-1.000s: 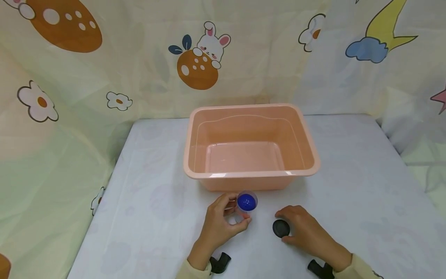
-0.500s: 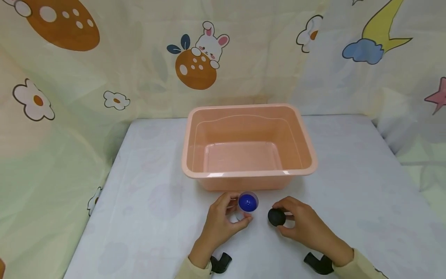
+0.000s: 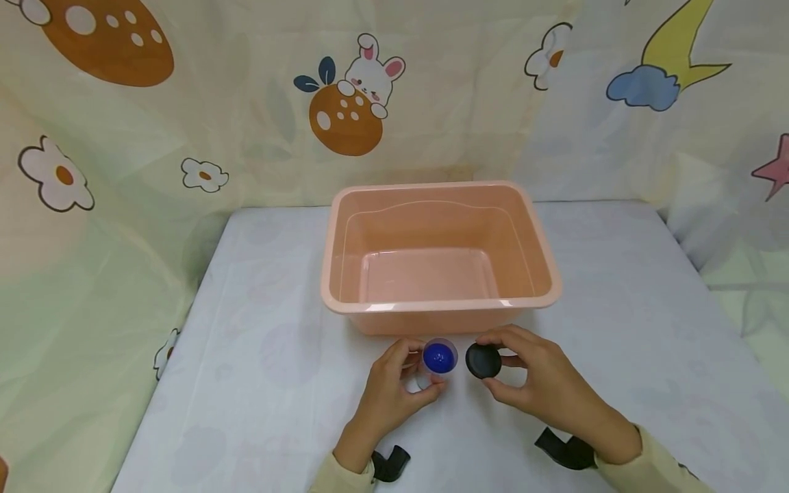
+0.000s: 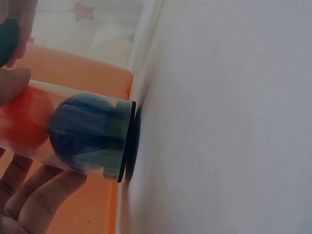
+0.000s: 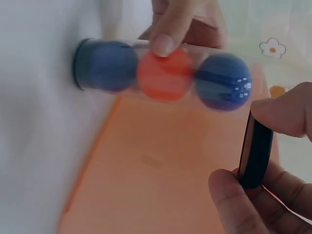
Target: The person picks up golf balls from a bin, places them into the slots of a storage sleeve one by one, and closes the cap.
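My left hand (image 3: 387,400) grips a clear tube (image 3: 425,378) that stands upright on the white cloth, just in front of the tub. Through its wall in the right wrist view show a blue ball (image 5: 223,82) at the open top, a red ball (image 5: 165,75) in the middle and another blue ball (image 5: 114,67) at the bottom. A dark cap (image 4: 127,141) closes the tube's lower end. My right hand (image 3: 545,376) pinches a round black lid (image 3: 483,361) between thumb and fingertips. The lid is close to the right of the tube's mouth, apart from it.
A peach plastic tub (image 3: 440,306) stands on the table (image 3: 265,383) right behind both hands. Patterned cloth (image 3: 456,103) with cartoon prints hangs behind the table and along its sides. Black wrist straps (image 3: 391,463) show at the sleeves.
My right hand has lifted the black lid and carried it up and left, toward the tube's mouth. The left hand and the tube have stayed nearly in place.
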`<control>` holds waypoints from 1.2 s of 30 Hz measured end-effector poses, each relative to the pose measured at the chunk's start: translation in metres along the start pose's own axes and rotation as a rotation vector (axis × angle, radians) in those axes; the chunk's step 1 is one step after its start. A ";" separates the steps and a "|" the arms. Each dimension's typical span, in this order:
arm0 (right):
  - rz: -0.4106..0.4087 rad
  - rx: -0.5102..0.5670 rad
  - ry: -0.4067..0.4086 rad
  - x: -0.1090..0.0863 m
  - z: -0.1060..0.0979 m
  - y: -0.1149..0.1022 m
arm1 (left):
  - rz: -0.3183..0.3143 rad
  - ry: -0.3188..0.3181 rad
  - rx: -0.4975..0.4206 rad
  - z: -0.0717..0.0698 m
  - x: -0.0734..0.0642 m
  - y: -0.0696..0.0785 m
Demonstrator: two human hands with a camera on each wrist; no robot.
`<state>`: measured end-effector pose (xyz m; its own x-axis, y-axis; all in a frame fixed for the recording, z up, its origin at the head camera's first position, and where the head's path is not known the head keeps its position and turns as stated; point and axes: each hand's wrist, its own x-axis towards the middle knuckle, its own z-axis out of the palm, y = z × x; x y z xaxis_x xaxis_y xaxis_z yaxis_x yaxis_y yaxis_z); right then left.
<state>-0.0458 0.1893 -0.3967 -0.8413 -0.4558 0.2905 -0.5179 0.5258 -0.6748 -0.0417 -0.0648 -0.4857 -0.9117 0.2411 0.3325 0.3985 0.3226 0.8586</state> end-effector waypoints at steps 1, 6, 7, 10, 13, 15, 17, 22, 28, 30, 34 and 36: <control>-0.006 -0.004 -0.004 0.001 -0.001 -0.001 | -0.002 -0.002 -0.001 0.000 0.000 0.000; -0.039 -0.010 -0.019 0.009 -0.007 -0.008 | -0.030 -0.016 -0.003 0.000 0.000 0.000; -0.050 -0.013 -0.020 0.010 -0.007 -0.009 | -0.038 -0.018 -0.004 -0.001 0.000 0.000; -0.080 -0.031 -0.020 0.015 -0.007 -0.011 | -0.061 -0.030 -0.006 -0.002 -0.001 0.001; -0.096 -0.054 -0.031 0.018 -0.007 -0.014 | -0.074 -0.047 -0.013 -0.004 -0.001 0.003; -0.101 -0.064 -0.048 0.020 -0.008 -0.016 | -0.075 -0.058 0.000 -0.005 0.000 0.004; -0.109 -0.074 -0.060 0.022 -0.008 -0.018 | -0.074 -0.069 0.023 -0.006 0.000 0.006; -0.150 -0.089 -0.075 0.026 -0.009 -0.019 | -0.099 -0.120 0.110 -0.010 0.000 0.013; -0.232 -0.132 -0.081 0.033 -0.012 -0.019 | -0.123 -0.153 0.197 -0.023 0.002 0.024; -0.267 -0.169 -0.076 0.035 -0.013 -0.019 | -0.115 -0.155 0.212 -0.027 0.003 0.027; -0.297 -0.235 -0.093 0.039 -0.015 -0.022 | -0.075 -0.155 0.220 -0.033 0.005 0.030; -0.291 -0.256 -0.116 0.041 -0.017 -0.024 | -0.036 -0.150 0.241 -0.034 0.006 0.029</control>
<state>-0.0703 0.1702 -0.3570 -0.6388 -0.6820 0.3561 -0.7657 0.5182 -0.3810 -0.0388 -0.0850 -0.4454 -0.9079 0.3526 0.2268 0.3949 0.5373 0.7453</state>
